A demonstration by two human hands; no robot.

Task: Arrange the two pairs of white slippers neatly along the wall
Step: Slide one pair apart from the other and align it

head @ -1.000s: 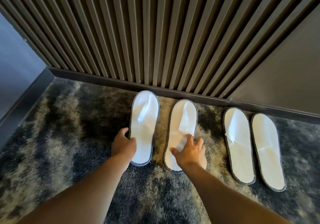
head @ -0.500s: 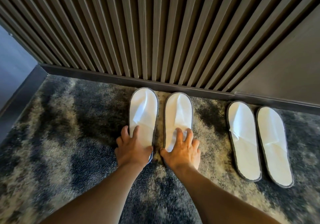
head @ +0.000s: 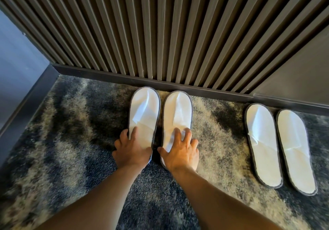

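Both slippers of the left pair have been pushed closer together and nearer the wall since a second ago, and now lie almost parallel with only a narrow gap between them. Left hand (head: 131, 150) rests flat on the heel end of the left slipper (head: 144, 115), fingers spread and pressing down rather than closed around anything; right hand (head: 179, 151) lies likewise on the right slipper (head: 177, 117), fingers splayed across the sole. Second pair (head: 279, 146) sits well apart to the right on the carpet (head: 62, 131), untouched. Slippers appear thin, light and soft, likely to crease or skid if pinched; a flat palm at the heel seems the sound place to slide them. Long axes run towards the skirting board (head: 106, 74), toes nearly touching it, heels towards the person. Right-hand pair angles slightly by comparison.
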